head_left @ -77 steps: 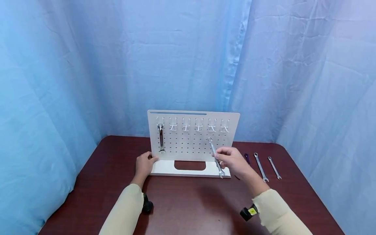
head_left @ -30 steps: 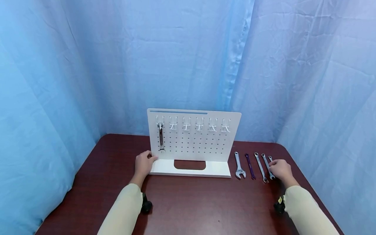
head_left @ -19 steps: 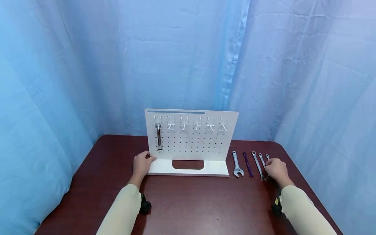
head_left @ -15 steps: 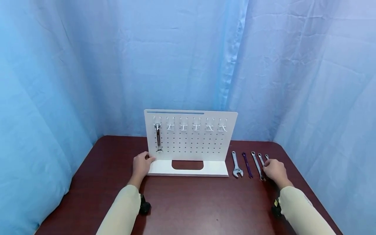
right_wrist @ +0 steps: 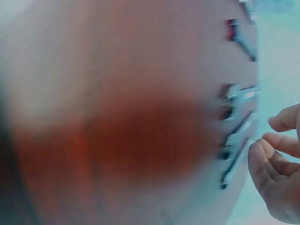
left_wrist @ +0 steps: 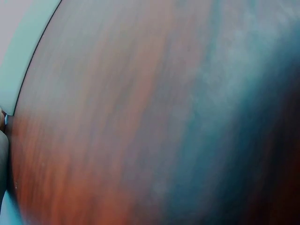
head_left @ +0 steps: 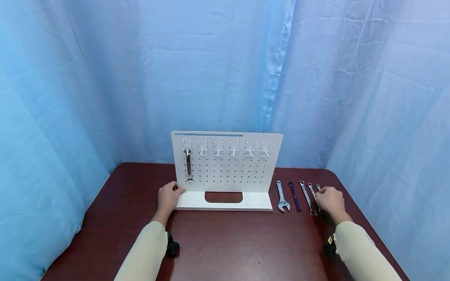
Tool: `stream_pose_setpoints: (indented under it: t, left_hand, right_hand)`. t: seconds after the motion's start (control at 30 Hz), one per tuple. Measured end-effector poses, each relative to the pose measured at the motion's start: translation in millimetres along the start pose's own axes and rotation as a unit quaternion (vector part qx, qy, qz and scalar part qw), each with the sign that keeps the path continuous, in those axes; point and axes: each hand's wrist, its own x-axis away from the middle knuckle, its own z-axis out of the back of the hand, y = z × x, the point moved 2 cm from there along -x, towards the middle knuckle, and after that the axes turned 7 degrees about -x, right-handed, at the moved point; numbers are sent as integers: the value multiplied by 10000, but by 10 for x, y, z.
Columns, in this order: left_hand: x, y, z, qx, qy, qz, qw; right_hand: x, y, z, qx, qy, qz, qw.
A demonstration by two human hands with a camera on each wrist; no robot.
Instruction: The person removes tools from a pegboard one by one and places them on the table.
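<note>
At the lower left corner of the white pegboard (head_left: 225,168), my left hand (head_left: 168,197) grips the edge, thumb in front and fingers behind. Only a sliver of that hand shows in the left wrist view, beside the board's pale base (left_wrist: 23,51). My right hand (head_left: 331,201) is at the small combination wrench (head_left: 318,187) on the far right, covering most of it. In the right wrist view, thumb and finger (right_wrist: 258,157) meet at that wrench's end. Left of it lie another silver wrench (head_left: 311,189), a larger one (head_left: 306,195), a purple wrench (head_left: 294,197) and an adjustable wrench (head_left: 281,197).
A dark-handled wrench (head_left: 188,166) hangs from the leftmost hook; several more white hooks (head_left: 233,150) run along the board. Blue curtains (head_left: 211,70) surround the reddish-brown table (head_left: 225,238).
My right hand carried a silver wrench in front of the board; that wrench now lies in the row, and the hand is at the small wrench. My left hand has stayed on the board.
</note>
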Motion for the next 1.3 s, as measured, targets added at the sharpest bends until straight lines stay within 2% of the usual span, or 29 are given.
stream_pose_setpoints:
  t: [0.13, 0.27, 0.47, 0.6, 0.73, 0.9, 1.07, 1.13, 1.3]
  left_hand:
    - [1, 7, -3, 1, -1, -5, 10000]
    - [-2, 11, -5, -25, 29, -3, 10000]
    - [-5, 13, -20, -60, -31, -1, 10000]
    - [-2, 21, -28, -54, -30, 23, 10000]
    - [2, 12, -23, -44, -1, -13, 10000]
    - [14, -39, 14, -49, 34, 26, 10000]
    - [22, -31, 33, -80, 19, 6, 10000]
    - [20, -10, 31, -25, 12, -13, 10000]
    - [26, 8, 11, 7, -36, 76, 10000]
  right_hand:
    - [18, -213, 64, -331, 282, 228, 9988]
    - [68, -539, -8, -702, 151, 512, 9961]
    - [203, -1101, -301, -1230, -127, 949, 9878]
    - [332, -1490, -538, -1618, -192, 1228, 9790]
    - [436, -1854, -774, -2024, -468, 1514, 9664]
    - [511, -2352, -1059, -2726, -1120, 1803, 9384]
    - [521, -2882, -1274, -3328, -1898, 1974, 9024]
    - [493, -3077, -1332, -3533, -2148, 1963, 8891]
    - [456, -3453, -1431, -3865, -2673, 1727, 8656]
